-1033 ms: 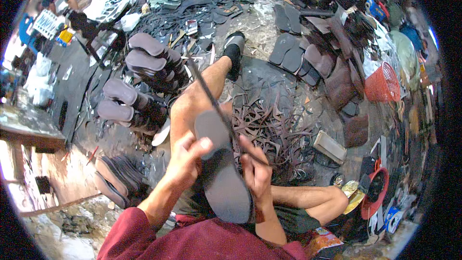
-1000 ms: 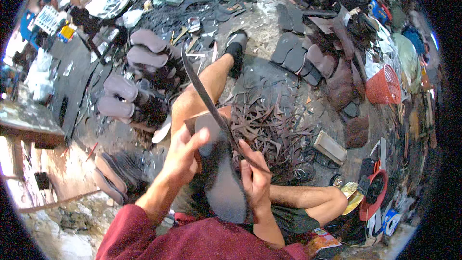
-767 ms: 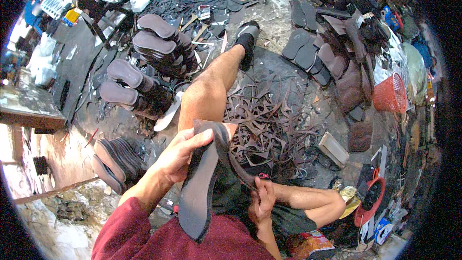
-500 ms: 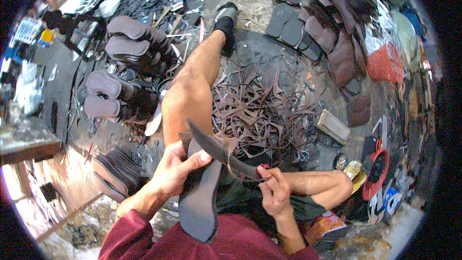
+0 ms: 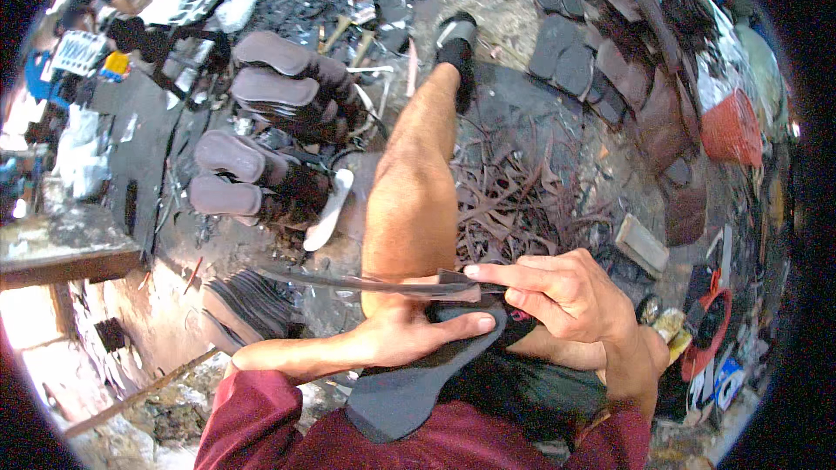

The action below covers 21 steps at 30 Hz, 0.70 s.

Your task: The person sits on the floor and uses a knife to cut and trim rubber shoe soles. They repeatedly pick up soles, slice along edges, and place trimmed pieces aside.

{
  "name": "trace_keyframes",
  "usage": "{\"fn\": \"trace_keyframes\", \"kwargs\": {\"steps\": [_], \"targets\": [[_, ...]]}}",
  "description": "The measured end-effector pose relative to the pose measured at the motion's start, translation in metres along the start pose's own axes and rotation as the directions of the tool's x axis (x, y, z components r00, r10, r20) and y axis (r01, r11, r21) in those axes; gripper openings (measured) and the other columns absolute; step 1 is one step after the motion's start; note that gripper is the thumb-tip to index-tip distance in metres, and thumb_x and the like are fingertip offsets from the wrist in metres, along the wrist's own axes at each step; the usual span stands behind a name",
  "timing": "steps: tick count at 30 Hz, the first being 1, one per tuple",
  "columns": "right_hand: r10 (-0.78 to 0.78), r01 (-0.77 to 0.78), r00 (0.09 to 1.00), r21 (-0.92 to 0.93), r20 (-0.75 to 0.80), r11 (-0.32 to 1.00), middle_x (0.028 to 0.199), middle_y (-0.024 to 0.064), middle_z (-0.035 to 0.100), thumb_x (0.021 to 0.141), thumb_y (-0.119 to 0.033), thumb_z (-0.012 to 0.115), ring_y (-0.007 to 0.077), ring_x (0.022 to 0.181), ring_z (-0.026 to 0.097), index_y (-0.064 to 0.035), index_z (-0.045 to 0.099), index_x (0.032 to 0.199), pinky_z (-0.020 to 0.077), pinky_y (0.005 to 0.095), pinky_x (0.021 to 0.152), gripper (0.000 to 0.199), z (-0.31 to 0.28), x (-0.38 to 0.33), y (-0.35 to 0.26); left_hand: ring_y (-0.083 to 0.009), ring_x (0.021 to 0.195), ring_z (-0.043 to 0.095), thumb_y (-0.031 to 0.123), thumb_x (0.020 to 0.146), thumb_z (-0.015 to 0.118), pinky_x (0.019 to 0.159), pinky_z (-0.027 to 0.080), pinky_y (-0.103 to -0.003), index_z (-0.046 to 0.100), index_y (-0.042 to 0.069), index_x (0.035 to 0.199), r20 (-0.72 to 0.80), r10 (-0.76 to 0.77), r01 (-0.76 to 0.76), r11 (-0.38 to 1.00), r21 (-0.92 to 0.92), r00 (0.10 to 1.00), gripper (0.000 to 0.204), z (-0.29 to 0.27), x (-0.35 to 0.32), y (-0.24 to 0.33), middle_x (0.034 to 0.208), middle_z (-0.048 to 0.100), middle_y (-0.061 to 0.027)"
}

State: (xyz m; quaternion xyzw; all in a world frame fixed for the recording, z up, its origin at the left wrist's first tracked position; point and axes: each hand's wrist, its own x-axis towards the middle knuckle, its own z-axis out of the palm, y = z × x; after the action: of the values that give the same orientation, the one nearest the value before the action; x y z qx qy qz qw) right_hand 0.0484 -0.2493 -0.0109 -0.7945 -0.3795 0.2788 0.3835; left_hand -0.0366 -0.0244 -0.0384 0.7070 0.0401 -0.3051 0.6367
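Note:
My left hand (image 5: 409, 335) is closed on a dark grey shoe sole (image 5: 396, 396). Its thumb presses along the upper face; the other fingers are mostly hidden. The sole slants from my lap up to the right, over my bent leg. Just beyond it, the fingers of my right hand (image 5: 570, 296) pinch the right end of a long, thin, dark strip (image 5: 348, 283). That strip stretches leftward across my shin, its far end smeared by motion. A paler bit shows near the pinched end, too blurred to name.
Brown offcuts (image 5: 514, 200) lie heaped beyond my hands. Stacked soles (image 5: 274, 87) stand at the far left, with another stack (image 5: 248, 309) nearer. At the right are a whetstone-like block (image 5: 642, 242), a red basket (image 5: 731, 128) and dark sheet pieces (image 5: 557, 52).
The sole has turned from nearly upright to a rightward slant. My right hand has risen, and the strip has swung from a downward slope to nearly level. The whole view has shifted.

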Motion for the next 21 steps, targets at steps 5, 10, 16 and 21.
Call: {"fn": "trace_keyframes", "kwargs": {"steps": [5,10,16,21], "targets": [[0.119,-0.008,0.951,0.362,-0.287,0.932,0.083,0.0075,0.065,0.100,-0.017,0.050,0.0186,0.074,0.063,-0.0032,0.064,0.124,0.0503,0.0312,0.067,0.031,0.043,-0.055,0.029,-0.0149,0.109,0.058,0.024,0.090,0.071,0.096,0.046,-0.032,0.046,0.007,0.143,0.502,0.007,0.197,0.915,-0.352,0.865,0.061,-0.009,0.015,-0.006,0.119,0.063,-0.0089],[0.671,-0.009,0.534,0.790,-0.514,0.613,0.089,0.0055,0.063,0.103,-0.018,0.046,0.0131,0.077,0.059,0.0006,0.061,0.123,0.0497,0.0280,0.067,0.032,0.085,-0.116,0.024,-0.0294,0.114,0.061,0.006,0.087,0.060,0.108,0.040,-0.048,0.047,0.003,0.141,0.246,0.207,0.018,0.730,-0.683,0.947,0.056,0.032,0.016,-0.021,0.125,0.062,-0.0185],[0.271,0.012,0.420,0.304,-0.866,0.953,0.083,0.0063,0.055,0.098,-0.007,0.049,0.0142,0.066,0.049,0.0003,0.050,0.140,0.0427,0.0278,0.060,0.043,0.094,-0.102,0.005,-0.0193,0.100,0.064,0.011,0.084,0.077,0.087,0.052,-0.031,0.053,0.003,0.122,-0.291,0.104,-0.293,0.608,-0.738,0.951,0.046,0.108,0.057,0.036,0.115,0.064,-0.0090],[0.174,-0.193,0.410,0.102,-0.895,0.976,0.092,0.0117,0.061,0.101,-0.018,0.046,0.0218,0.077,0.056,0.0065,0.049,0.137,0.0468,0.0344,0.070,0.043,0.136,-0.135,0.026,-0.0213,0.096,0.067,0.011,0.087,0.073,0.084,0.058,-0.038,0.050,0.002,0.120,-0.290,0.023,-0.255,0.548,-0.797,0.957,0.041,0.106,0.047,0.066,0.113,0.064,-0.0110]]}}
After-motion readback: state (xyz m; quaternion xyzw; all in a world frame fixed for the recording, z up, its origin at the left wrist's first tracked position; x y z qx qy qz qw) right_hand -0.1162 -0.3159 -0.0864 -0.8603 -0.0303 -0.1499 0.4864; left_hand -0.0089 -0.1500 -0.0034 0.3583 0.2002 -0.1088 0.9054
